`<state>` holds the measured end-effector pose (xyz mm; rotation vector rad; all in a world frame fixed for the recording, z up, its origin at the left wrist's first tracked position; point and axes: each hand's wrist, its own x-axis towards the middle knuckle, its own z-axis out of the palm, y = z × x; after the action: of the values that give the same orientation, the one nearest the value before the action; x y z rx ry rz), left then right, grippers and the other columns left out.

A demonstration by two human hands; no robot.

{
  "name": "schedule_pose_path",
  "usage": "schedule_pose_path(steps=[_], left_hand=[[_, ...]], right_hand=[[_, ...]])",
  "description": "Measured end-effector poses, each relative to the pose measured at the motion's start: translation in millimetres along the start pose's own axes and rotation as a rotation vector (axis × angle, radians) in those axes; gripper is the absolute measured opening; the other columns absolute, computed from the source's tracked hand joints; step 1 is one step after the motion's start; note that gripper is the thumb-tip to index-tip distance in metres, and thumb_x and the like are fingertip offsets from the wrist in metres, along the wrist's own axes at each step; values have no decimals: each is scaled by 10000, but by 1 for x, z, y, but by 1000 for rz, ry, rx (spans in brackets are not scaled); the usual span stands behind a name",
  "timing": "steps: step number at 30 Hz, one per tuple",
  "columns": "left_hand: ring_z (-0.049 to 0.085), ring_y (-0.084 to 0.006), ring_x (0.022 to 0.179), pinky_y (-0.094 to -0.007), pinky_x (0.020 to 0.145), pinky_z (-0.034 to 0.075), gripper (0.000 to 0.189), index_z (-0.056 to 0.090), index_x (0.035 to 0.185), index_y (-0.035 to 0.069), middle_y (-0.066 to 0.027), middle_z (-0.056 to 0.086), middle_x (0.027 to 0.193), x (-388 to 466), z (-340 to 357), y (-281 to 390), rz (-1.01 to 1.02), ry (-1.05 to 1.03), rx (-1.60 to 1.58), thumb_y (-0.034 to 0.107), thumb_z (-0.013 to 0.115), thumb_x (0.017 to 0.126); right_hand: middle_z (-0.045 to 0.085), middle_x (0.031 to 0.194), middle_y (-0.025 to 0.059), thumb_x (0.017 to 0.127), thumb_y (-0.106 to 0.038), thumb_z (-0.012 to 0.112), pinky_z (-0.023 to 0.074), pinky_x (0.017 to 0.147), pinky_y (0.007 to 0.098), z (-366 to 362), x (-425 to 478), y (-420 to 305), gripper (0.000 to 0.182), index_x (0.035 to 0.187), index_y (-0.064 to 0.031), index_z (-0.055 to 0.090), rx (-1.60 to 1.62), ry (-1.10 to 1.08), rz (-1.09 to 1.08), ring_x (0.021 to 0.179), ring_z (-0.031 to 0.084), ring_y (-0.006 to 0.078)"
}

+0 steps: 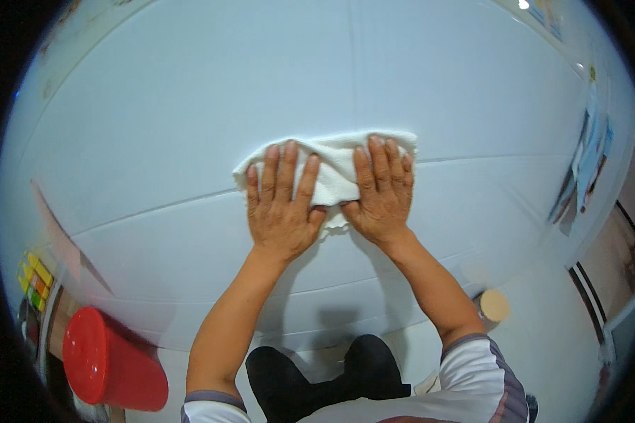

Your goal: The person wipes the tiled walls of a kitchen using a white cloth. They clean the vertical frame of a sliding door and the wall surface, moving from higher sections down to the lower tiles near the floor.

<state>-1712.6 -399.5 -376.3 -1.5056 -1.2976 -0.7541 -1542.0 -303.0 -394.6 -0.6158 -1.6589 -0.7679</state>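
A folded white cloth [330, 172] lies flat against a glossy white tiled wall [201, 132], across a horizontal joint between tiles. Pressed on its left part is my left hand [283, 206], palm down with the fingers spread. On the right part rests my right hand [383, 195], also flat, its fingers pointing up and slightly apart. The cloth is wrinkled between the two hands, and a loose edge hangs below near the thumbs. Both palms hide part of it.
A red lidded bucket [121, 359] stands at lower left, near yellow packages [37, 277]. A pink cloth [58, 232] hangs at left. Light blue items [587, 158] hang at right. A container with a beige lid [492, 306] stands on the floor [545, 338].
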Motion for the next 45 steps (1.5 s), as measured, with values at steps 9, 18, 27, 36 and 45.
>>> schedule_pose_path(steps=[9,18,27,36,45], left_hand=[[176,-373,1499,-527,1207,38,591,439,1480,119,-192,275,1592,0,-3,-1,46,-55,-42,443,372,989],[86,-379,1512,-575,1182,-20,687,423,1475,139,-200,245,1582,6,-21,-8,69,-191,-141,327,647,854],[106,-392,1508,-558,1191,-30,643,449,1455,87,-205,257,1583,123,-74,-57,43,-153,-132,384,586,901],[179,-432,1476,-592,1176,38,651,445,1456,79,-222,287,1560,195,-110,-89,7,-190,-121,453,551,934],[206,-439,1465,-604,1169,83,660,419,1463,48,-237,317,1539,271,-132,-94,-9,-173,-148,412,557,930]], right_hand=[[312,1582,77,1024,-553,205,60,1229,457,0,-2,-1,646,1518,-168,362,-10,-14,47,1501,188,266],[301,1559,184,839,-376,674,56,1192,555,-12,-3,-11,764,1483,-92,377,49,-135,64,1483,166,386],[272,1572,207,778,-300,747,80,1166,592,-28,129,-19,847,1494,-74,354,127,-119,128,1482,163,411],[281,1540,307,895,-239,620,73,1163,608,-47,240,-18,655,1441,37,385,121,-148,68,1461,190,479],[328,1553,202,766,-214,744,144,1148,597,-61,310,6,811,1477,-52,390,158,-167,108,1446,255,418]])
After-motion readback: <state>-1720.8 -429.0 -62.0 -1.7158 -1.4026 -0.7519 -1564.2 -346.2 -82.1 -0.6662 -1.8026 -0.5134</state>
